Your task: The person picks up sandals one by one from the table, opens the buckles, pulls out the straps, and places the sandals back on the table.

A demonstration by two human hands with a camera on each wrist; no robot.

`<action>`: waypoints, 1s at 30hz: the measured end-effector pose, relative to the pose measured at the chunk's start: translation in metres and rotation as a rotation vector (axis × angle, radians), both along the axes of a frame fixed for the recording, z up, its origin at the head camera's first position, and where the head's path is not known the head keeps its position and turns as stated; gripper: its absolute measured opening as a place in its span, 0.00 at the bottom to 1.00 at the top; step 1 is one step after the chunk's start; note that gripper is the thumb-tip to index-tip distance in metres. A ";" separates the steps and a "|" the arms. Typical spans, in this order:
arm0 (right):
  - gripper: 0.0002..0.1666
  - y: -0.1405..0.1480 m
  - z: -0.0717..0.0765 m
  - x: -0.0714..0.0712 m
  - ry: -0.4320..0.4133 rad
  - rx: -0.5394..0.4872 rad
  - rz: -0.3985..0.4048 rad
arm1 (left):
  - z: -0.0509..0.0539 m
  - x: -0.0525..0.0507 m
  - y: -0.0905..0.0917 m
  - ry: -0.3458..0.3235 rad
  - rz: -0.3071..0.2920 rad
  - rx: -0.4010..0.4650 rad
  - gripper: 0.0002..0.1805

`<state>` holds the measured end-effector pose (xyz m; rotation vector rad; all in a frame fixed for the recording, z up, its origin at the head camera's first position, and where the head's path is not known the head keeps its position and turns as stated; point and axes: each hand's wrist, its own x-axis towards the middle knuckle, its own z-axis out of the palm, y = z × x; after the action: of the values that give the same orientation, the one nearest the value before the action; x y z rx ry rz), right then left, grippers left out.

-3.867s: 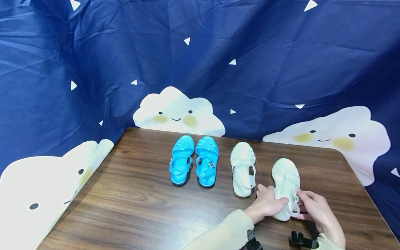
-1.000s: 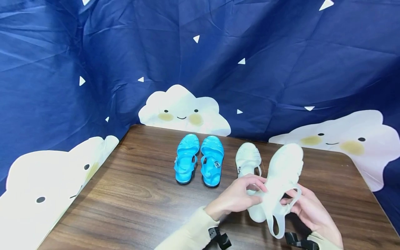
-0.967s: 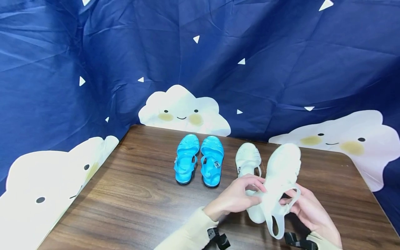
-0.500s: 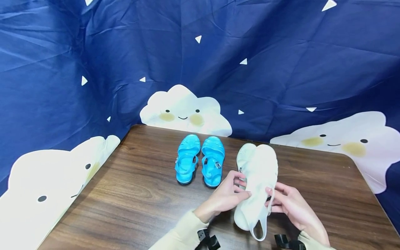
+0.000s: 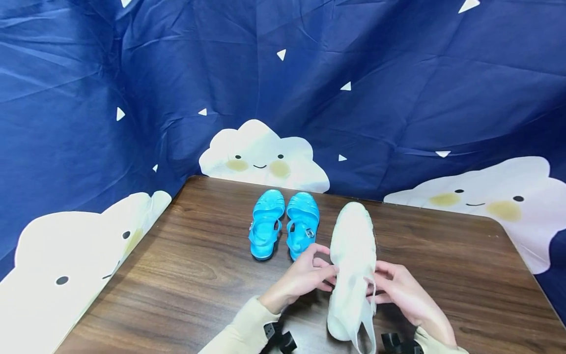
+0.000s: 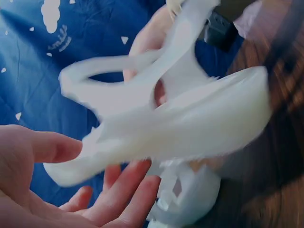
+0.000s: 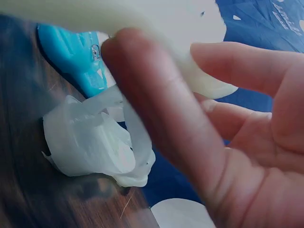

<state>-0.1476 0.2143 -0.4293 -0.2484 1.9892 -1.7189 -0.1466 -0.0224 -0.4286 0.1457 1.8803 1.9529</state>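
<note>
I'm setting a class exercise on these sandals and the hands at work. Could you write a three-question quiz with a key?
1. Short answer: in the wrist views, what shows below the held white sandal?
2. True or false: the left hand and the right hand each hold a different sandal.
3. Multiple choice: what colour is the sandal pair standing just beyond the left hand? A) red B) blue C) green

Key
1. A second white sandal, on the table.
2. False; both hold the same one.
3. B
</note>
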 end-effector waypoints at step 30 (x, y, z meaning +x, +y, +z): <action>0.16 -0.033 -0.014 0.011 0.079 0.313 0.305 | -0.014 -0.005 -0.053 0.319 -0.366 -0.684 0.08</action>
<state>-0.1370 0.1810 -0.4434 -0.4865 2.1147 -1.2098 -0.1521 -0.0755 -0.4428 0.5684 2.4069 1.0221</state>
